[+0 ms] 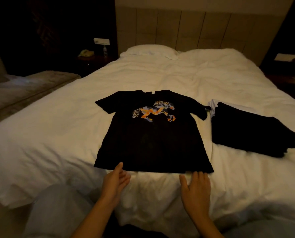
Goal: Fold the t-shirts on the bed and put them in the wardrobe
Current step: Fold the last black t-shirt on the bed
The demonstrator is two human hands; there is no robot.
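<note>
t-shirt: black t-shirt (150, 140) with a multicoloured horse print is lying flat, face up, sleeves spread, in the middle of the bed (57, 127); collar is pointing to the headboard, hem toward the person.
left hand: left hand (115, 181) is sitting at the near-left part of the hem, thumb tip touching the hem edge; fingers (126, 176) are loosely extended, released, gripping nothing.
right hand: right hand (195, 189) is resting palm down on the duvet just below the near-right hem corner; fingertips are at the fabric edge, spread and straight, grasping nothing. Cannot tell whether they are actually touching the cloth.
stack: folded stack (251, 131) of dark clothes is lying on the bed to the right of the t-shirt, close but apart; a white garment (213, 105) is showing under its far end.
bed: white duvet is rumpled; a pillow (148, 50) is lying at the padded headboard (195, 26).
surroundings: nightstand on the left is carrying a phone (86, 52) and a bottle (105, 49); room is dim.
</note>
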